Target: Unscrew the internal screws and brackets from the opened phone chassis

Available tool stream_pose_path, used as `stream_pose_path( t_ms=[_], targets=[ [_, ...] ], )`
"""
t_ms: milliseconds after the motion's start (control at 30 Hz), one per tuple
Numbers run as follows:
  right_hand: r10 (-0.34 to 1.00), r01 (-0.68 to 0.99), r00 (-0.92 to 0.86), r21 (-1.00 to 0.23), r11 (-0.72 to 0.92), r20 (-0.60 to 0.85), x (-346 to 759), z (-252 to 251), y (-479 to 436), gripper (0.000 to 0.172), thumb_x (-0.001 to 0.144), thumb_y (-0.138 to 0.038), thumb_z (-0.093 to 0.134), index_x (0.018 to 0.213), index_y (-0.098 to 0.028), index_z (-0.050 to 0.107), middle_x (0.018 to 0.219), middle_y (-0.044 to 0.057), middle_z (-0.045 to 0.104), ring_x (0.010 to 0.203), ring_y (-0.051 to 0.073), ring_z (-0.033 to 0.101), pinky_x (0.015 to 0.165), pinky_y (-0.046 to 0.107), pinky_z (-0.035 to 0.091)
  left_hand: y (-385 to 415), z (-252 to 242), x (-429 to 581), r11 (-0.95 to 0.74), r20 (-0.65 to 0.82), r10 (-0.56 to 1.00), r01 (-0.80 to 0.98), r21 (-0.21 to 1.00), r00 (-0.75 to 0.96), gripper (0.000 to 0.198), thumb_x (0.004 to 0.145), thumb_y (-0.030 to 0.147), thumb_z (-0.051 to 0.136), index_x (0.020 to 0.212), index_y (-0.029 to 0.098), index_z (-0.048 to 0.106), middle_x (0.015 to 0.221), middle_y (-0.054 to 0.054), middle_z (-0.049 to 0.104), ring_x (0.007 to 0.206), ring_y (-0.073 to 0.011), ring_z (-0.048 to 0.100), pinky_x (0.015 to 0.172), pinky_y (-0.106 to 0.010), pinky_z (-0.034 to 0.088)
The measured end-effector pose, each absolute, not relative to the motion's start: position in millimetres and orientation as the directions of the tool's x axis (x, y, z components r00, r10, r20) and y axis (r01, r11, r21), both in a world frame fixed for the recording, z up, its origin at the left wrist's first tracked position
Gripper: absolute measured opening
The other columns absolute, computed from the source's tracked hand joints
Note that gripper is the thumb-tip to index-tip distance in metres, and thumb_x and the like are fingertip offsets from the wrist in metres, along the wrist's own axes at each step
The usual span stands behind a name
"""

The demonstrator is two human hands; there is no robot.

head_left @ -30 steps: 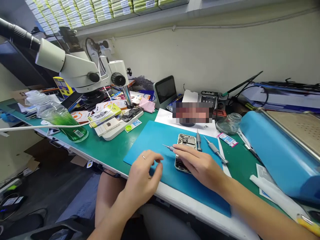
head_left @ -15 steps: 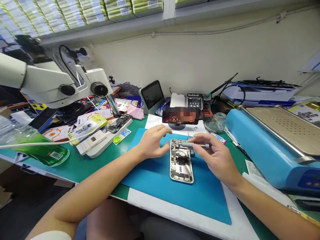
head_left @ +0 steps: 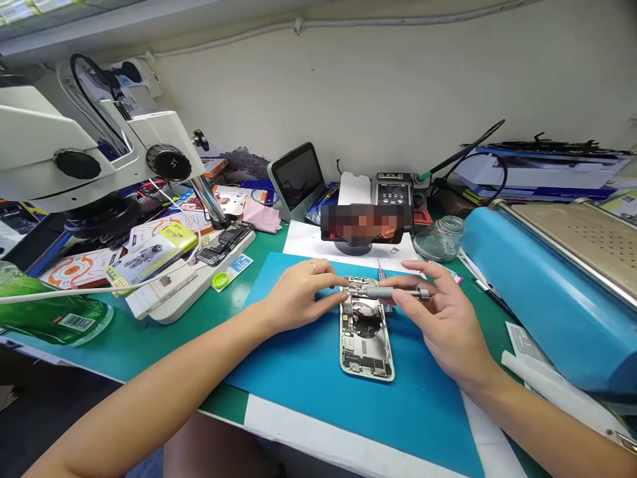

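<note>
My right hand point(head_left: 442, 312) holds a grey screwdriver point(head_left: 381, 292) level between thumb and fingers, its shaft pointing left. Thumb and index finger of my left hand point(head_left: 303, 292) close around the shaft's end; whether something small is between them is too fine to see. Below the tool an opened phone point(head_left: 365, 358) lies on the blue mat point(head_left: 293, 392), with its inner parts and a round coil area showing. A thin pointed tool point(head_left: 381, 269) lies just beyond the phone, partly hidden by my right hand. A small dark part point(head_left: 389, 310) sits at the phone's right edge.
At the back, a phone with a lit screen point(head_left: 365, 224) rests on a stand. A microscope point(head_left: 124, 159) reaches in from the left over boxes and a green bottle point(head_left: 54, 312). A glass jar point(head_left: 442, 239) and a blue machine point(head_left: 537, 279) stand right.
My left thumb and index finger, apart before, have closed at the screwdriver's end. My right hand still holds the screwdriver. The head view has tilted down and moved closer.
</note>
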State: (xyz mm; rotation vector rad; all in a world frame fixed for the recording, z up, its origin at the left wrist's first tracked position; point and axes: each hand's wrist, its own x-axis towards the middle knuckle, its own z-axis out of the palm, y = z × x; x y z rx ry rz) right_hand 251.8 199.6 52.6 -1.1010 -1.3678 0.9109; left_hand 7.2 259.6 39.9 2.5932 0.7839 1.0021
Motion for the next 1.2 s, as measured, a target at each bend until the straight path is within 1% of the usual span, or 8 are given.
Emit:
stream_pose_path(
  t_ms=[100,233,333,433,533,700,1067,1200],
  targets=[
    [0.958,0.097,0.035,-0.955,0.281,0.285,252.1,49.8,200.3,0.034,0.091,-0.04,0.078,0.119,-0.029,0.062,0.099,0.001,0.082,0.083,0.017,0.08,0.074,0.028,0.066,259.7,40.0,7.6,-0.839,0.554,0.543,0.377,0.393,0.631,0.017,0.103,0.028,0.063,0.108,0.019,0.076,0.091,-0.005,0.068,0.081,-0.0178,0.064,0.072,-0.03,0.048],
    [0.949,0.083,0.03,-0.947,0.31,0.313,251.1,48.3,199.7,0.034,0.092,-0.04,0.078,0.12,-0.029,0.062,0.098,0.002,0.081,0.086,0.019,0.08,0.074,0.03,0.066,258.6,39.0,10.5,-0.851,0.579,0.524,0.366,0.376,0.624,0.016,0.104,0.027,0.062,0.102,0.018,0.076,0.089,-0.004,0.068,0.079,-0.0166,0.063,0.072,-0.031,0.049],
    [0.934,0.069,0.042,-0.934,0.351,0.355,248.8,47.7,198.0,0.033,0.094,-0.04,0.075,0.121,-0.031,0.06,0.1,0.002,0.081,0.09,0.019,0.08,0.078,0.032,0.067,256.1,38.4,14.0,-0.846,0.6,0.534,0.367,0.388,0.596,0.015,0.104,0.027,0.062,0.1,0.017,0.073,0.09,-0.002,0.068,0.08,-0.0159,0.064,0.072,-0.031,0.052],
    [0.914,0.075,0.054,-0.915,0.397,0.401,247.0,46.2,196.3,0.035,0.095,-0.038,0.075,0.125,-0.032,0.058,0.109,0.002,0.081,0.098,0.019,0.079,0.085,0.033,0.067,252.0,39.3,17.5,-0.836,0.61,0.549,0.364,0.411,0.572,0.016,0.105,0.027,0.062,0.099,0.016,0.071,0.09,-0.002,0.069,0.081,-0.0154,0.066,0.073,-0.03,0.055],
    [0.902,0.106,0.037,-0.899,0.424,0.43,247.1,44.4,194.9,0.036,0.093,-0.037,0.077,0.125,-0.032,0.06,0.109,0.002,0.08,0.099,0.019,0.079,0.086,0.033,0.066,248.4,40.3,19.5,-0.834,0.61,0.552,0.352,0.426,0.569,0.017,0.105,0.028,0.062,0.099,0.016,0.071,0.089,-0.001,0.069,0.08,-0.015,0.067,0.074,-0.031,0.057],
    [0.889,0.159,0.035,-0.88,0.447,0.457,248.7,43.0,193.9,0.021,0.094,-0.033,0.077,0.114,-0.032,0.068,0.108,0.0,0.079,0.1,0.016,0.077,0.089,0.028,0.063,246.5,40.7,19.5,-0.825,0.605,0.564,0.344,0.449,0.563,0.017,0.105,0.029,0.062,0.101,0.016,0.072,0.089,-0.001,0.069,0.079,-0.0147,0.067,0.072,-0.03,0.056],
    [0.891,0.137,0.07,-0.889,0.437,0.449,249.1,43.1,193.6,0.025,0.093,-0.034,0.077,0.116,-0.031,0.067,0.108,0.001,0.079,0.101,0.018,0.077,0.089,0.03,0.065,248.1,42.0,17.7,-0.796,0.569,0.599,0.343,0.499,0.563,0.01,0.101,0.021,0.066,0.105,0.017,0.074,0.092,-0.003,0.072,0.081,-0.0152,0.066,0.072,-0.027,0.053],
    [0.899,0.119,0.086,-0.9,0.419,0.429,248.5,45.5,194.2,0.024,0.093,-0.035,0.078,0.114,-0.031,0.067,0.106,0.001,0.079,0.097,0.017,0.078,0.082,0.027,0.066,248.7,42.4,16.9,-0.787,0.556,0.61,0.349,0.508,0.565,0.009,0.101,0.021,0.066,0.103,0.017,0.074,0.091,-0.003,0.072,0.078,-0.0151,0.066,0.07,-0.027,0.051]
  ],
)
